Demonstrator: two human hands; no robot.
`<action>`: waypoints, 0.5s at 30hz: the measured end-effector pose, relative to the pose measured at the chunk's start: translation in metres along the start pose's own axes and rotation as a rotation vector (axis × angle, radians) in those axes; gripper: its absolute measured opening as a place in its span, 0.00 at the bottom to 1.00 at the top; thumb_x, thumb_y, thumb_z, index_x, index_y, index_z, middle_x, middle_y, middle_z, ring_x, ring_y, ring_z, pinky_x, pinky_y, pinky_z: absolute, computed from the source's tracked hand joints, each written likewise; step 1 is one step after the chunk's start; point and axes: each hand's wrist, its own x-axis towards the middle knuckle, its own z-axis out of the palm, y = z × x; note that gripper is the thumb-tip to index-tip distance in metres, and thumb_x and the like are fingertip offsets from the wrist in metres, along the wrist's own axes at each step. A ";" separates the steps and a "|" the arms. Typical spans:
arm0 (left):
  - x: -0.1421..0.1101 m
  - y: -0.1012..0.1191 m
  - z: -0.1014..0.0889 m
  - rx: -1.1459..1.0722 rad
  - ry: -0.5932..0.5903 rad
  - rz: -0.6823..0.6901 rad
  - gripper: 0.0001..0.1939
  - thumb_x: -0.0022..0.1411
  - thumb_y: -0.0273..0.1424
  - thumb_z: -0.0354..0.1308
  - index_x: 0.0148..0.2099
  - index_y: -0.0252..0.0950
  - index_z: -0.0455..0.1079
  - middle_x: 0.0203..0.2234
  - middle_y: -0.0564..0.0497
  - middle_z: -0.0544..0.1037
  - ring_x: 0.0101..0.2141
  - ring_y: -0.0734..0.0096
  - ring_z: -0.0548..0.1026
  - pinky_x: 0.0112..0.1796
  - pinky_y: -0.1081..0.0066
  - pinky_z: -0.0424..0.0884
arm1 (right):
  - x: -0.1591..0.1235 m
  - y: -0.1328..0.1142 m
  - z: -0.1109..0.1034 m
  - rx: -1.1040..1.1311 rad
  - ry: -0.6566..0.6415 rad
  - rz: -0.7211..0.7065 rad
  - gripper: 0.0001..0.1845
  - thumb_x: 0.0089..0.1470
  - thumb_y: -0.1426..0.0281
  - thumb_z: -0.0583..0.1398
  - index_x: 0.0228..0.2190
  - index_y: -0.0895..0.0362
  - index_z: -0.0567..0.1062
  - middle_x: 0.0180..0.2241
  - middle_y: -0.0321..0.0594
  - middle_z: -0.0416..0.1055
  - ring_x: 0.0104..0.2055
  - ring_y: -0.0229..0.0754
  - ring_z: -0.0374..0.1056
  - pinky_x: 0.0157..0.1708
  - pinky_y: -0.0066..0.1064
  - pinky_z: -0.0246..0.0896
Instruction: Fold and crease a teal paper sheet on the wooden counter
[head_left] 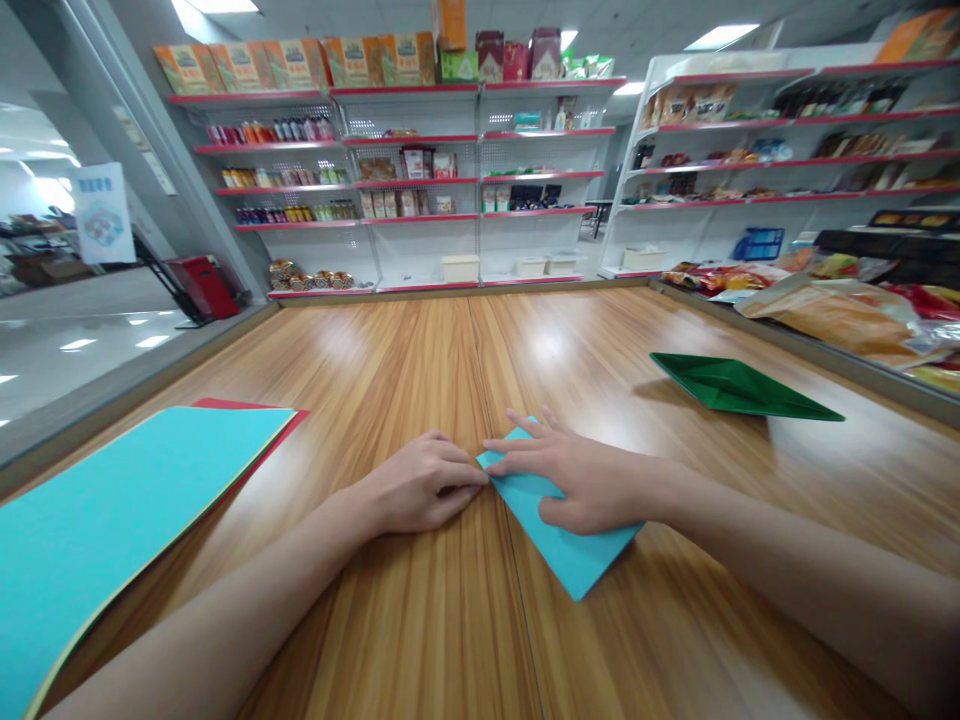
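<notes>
The blue paper (576, 565) lies under my right hand, mostly to the right of the table seam (517, 572), with its left corner reaching the seam. It looks folded, a slanting shape with its nearest corner pointing towards me.

My right hand (592, 480) is laid over it, just right of the seam, fingers spread towards the far edge and the thumb resting on the paper's face. My left hand (427, 483) is just left of the seam, fingers curled and drawn together, their tips meeting at the paper's left corner. I cannot tell whether they pinch that corner or only press on it.

I judge the step in hand to be lining up or flattening a fold, my right palm steadying the layers while my left fingertips mind the corner. From here the next move calls for the layers to lie true before firm, even pressure goes along the crease; if the right hand slides, the edges could slip out of line.

Well to the right of the seam and farther from me, a green folded paper (739, 385) sits with raised ridges. Well to the left of the seam lie larger sheets: a blue one (150, 490) on top, a red one (247, 404) showing beneath. Beyond the seam's far end stand the shelves (420, 216).
</notes>
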 end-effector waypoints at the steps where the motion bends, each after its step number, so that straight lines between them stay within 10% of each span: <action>1: 0.000 0.000 0.000 0.000 0.004 0.002 0.11 0.65 0.27 0.48 0.40 0.35 0.73 0.27 0.48 0.76 0.31 0.70 0.74 0.37 0.69 0.63 | 0.001 -0.002 0.001 -0.013 0.020 0.014 0.33 0.46 0.75 0.55 0.55 0.48 0.65 0.62 0.33 0.52 0.67 0.58 0.33 0.61 0.59 0.31; 15: -0.002 -0.008 0.006 -0.044 0.119 0.020 0.12 0.64 0.26 0.49 0.43 0.33 0.74 0.25 0.47 0.76 0.27 0.71 0.74 0.30 0.72 0.66 | 0.002 -0.002 0.011 -0.099 0.077 -0.035 0.31 0.57 0.67 0.50 0.62 0.56 0.56 0.61 0.44 0.54 0.65 0.54 0.41 0.61 0.53 0.39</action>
